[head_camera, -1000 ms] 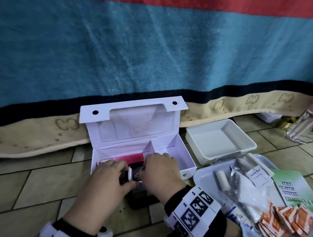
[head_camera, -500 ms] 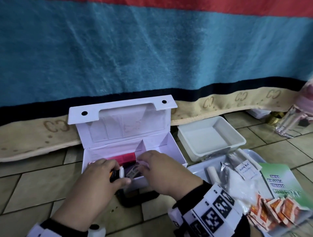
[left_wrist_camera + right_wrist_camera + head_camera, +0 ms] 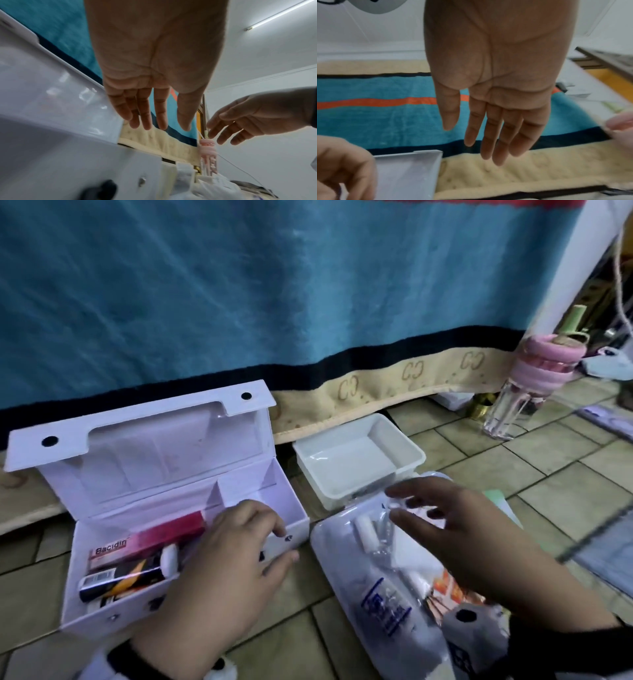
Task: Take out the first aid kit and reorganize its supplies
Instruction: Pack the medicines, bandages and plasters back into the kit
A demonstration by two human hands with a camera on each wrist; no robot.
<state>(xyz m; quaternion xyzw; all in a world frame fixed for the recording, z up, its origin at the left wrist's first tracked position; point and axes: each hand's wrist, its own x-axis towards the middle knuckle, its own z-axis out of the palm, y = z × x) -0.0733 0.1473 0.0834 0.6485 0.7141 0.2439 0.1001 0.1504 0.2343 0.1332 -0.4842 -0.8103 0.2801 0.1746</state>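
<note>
The white first aid kit box [image 3: 102, 583] sits on the tiled floor with its lid [image 3: 137, 433] raised. Inside its left compartment lie a pink Bacidin carton [image 3: 147, 539] and a dark tube [image 3: 123, 575] with a white cap. My left hand [image 3: 236, 563] hovers over the box's front right part, fingers relaxed, holding nothing; the left wrist view shows its fingers [image 3: 147, 115] straight. My right hand [image 3: 455, 529] is spread open above the flat tray [image 3: 329, 539] of loose supplies, empty, its fingers [image 3: 493, 129] straight.
An empty white tub [image 3: 359, 457] stands behind the tray. Plastic bags [image 3: 387, 607] and orange sachets [image 3: 448, 583] lie on the tray. A pink-capped clear bottle [image 3: 517, 392] stands at the right. A blue blanket with a beige border [image 3: 376, 385] hangs behind everything.
Both hands let go of the dark tube, which now lies in the box. My right hand moved right, over the supply tray. The head view shifted to the right.
</note>
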